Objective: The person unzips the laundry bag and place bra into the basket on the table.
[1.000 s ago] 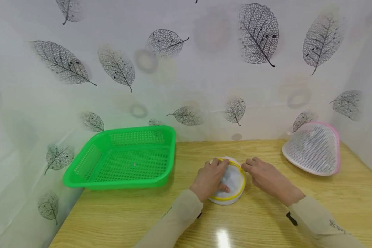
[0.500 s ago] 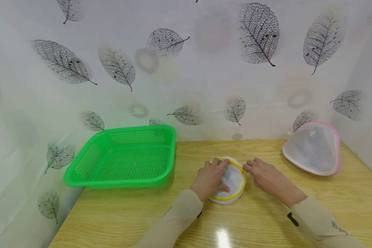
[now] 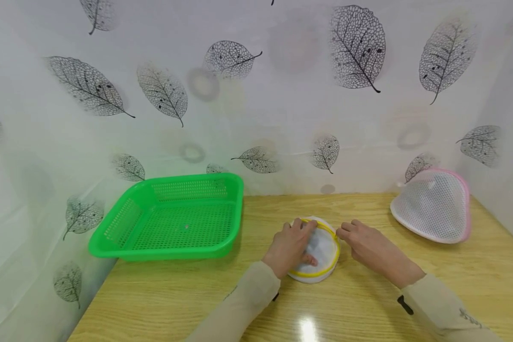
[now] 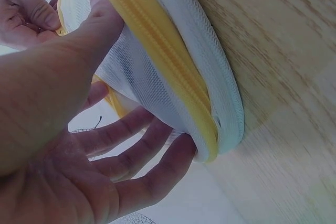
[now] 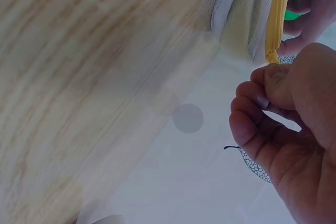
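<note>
**One spread, one pinching**

Beyond the left hand and the right hand hangs a white sheet printed with dark skeleton leaves. Under both hands runs a pale wood-grain counter. Well out to the left of the left hand sits a green rectangular plastic basket with slotted walls; its place at the side probably spares the arms. A white mesh bag with pink trim and a tapered body lies beyond and to the right of the right hand, apart from it, likely set aside for the same reason.

The round white mesh bag with a yellow rim lies on the counter between the hands, partly beneath the left and just in front of the right hand's fingertips. The left hand's fingers and thumb are spread apart across its top, apparently to hold it steady against a tug. The right hand's thumb and forefinger are together, clamped on the end of the narrow yellow fabric zip that rings the bag, a fine grip suited to so small a part; the pull itself is mostly hidden.
</note>
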A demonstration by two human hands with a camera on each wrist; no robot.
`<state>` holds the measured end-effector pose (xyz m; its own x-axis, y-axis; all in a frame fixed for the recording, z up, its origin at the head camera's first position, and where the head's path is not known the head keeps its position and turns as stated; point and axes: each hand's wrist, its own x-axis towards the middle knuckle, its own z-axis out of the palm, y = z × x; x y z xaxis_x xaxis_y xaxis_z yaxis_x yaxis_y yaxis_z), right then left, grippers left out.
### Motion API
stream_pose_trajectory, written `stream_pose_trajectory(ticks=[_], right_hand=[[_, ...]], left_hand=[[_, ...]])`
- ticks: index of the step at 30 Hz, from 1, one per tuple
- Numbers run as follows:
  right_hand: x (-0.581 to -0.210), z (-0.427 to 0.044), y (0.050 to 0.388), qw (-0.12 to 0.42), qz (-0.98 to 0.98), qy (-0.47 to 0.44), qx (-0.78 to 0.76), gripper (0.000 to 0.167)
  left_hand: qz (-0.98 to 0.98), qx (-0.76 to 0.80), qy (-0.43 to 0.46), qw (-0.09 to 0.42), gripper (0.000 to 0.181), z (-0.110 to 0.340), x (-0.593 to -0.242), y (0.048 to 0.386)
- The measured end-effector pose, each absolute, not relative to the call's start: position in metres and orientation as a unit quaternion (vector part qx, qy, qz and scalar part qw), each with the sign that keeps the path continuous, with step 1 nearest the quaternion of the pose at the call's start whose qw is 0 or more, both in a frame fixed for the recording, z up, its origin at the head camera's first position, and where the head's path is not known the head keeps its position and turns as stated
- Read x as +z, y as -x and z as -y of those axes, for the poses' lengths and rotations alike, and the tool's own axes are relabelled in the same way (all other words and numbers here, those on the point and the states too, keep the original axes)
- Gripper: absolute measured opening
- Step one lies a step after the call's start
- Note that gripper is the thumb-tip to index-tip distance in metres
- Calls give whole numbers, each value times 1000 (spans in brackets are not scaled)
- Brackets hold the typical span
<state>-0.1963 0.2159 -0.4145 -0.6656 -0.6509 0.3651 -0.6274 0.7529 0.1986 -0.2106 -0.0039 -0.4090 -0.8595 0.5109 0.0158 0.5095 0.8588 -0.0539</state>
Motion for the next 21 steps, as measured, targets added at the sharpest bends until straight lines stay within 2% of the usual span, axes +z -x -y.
stream_pose_trajectory(ticks=[11, 21], right_hand=[[-415, -218, 194, 205, 914, -347, -35, 37], [-417, -217, 191, 176, 928, -328, -9, 36]], left_hand=[[966, 22, 256, 3, 81, 2, -409, 211], [966, 27, 256, 1, 80, 2, -407, 209]])
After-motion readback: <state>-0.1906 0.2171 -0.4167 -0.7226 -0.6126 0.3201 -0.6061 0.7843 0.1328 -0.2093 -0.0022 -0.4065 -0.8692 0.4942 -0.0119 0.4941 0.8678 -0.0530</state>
